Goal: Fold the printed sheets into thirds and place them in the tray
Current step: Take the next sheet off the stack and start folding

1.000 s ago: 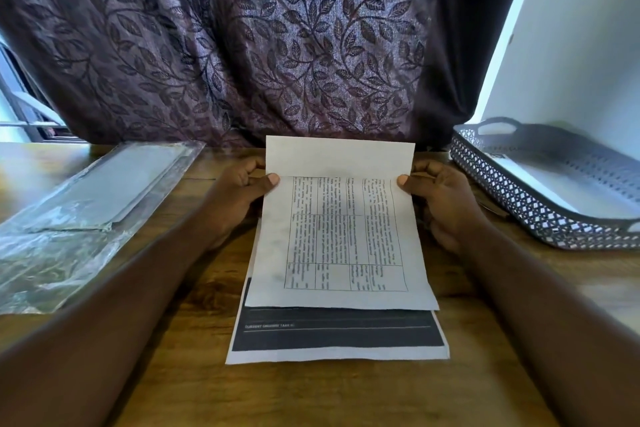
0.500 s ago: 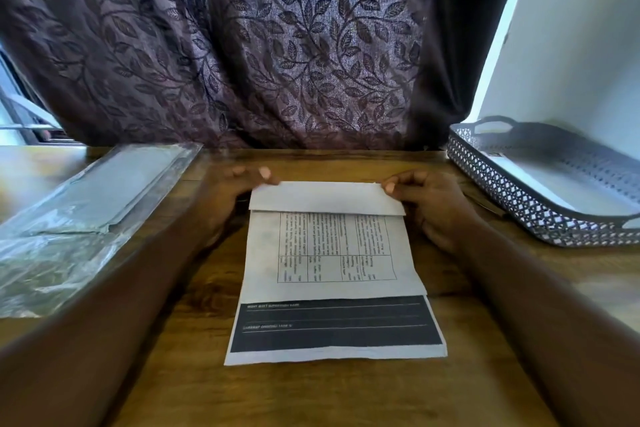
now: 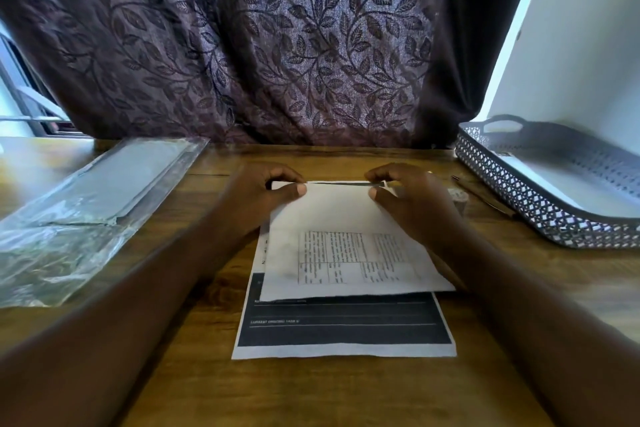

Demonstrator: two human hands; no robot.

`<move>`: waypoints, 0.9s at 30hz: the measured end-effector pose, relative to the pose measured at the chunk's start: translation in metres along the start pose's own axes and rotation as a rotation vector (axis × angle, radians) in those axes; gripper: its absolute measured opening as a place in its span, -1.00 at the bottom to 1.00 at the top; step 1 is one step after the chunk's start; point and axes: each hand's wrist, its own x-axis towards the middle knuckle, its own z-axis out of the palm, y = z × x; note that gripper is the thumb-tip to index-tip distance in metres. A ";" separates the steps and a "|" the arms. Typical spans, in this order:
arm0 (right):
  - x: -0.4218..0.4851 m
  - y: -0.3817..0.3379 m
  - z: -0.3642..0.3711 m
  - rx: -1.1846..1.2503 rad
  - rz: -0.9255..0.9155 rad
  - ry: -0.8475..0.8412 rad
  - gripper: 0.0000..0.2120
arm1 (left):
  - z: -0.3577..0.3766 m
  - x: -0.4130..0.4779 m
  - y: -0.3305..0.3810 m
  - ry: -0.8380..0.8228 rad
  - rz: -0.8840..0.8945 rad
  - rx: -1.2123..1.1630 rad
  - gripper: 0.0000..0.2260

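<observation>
- Wooden table [image 3: 311, 392], nearest the viewer; two bare forearms reach forward across it.
- Lower sheet [image 3: 343, 329], lying flat and unfolded, a dark printed band across its near part.
- Upper sheet [image 3: 346, 215], with a printed grid, resting on the lower one and overlapping its far half.
- Left hand [image 3: 256, 194] and right hand [image 3: 412, 198] each pinch the upper sheet's far edge, thumbs on top and fingers curled behind; it looks like a first fold being creased.
- Likely left to do: the remaining fold, the lower sheet, and moving both to the tray.
- Crumpled plastic wrapper [image 3: 86, 204] at left.
- Latticed tray [image 3: 519, 204] at right, well apart from the sheets; something white lies inside, but whether it is folded paper is unclear.
- Leaf-patterned curtain [image 3: 277, 45] behind, with a white panel [image 3: 571, 62] to the right.
</observation>
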 end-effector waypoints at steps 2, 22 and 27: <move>-0.003 -0.011 0.003 -0.044 -0.089 -0.056 -0.79 | 0.005 -0.001 0.006 -0.024 0.107 0.088 -0.93; 0.003 0.003 -0.007 -0.054 0.024 -0.230 -0.85 | -0.008 0.004 -0.007 0.020 0.102 0.043 -0.89; 0.005 0.021 -0.013 0.034 0.096 -0.193 -0.83 | -0.018 0.006 -0.015 0.061 0.063 0.014 -0.88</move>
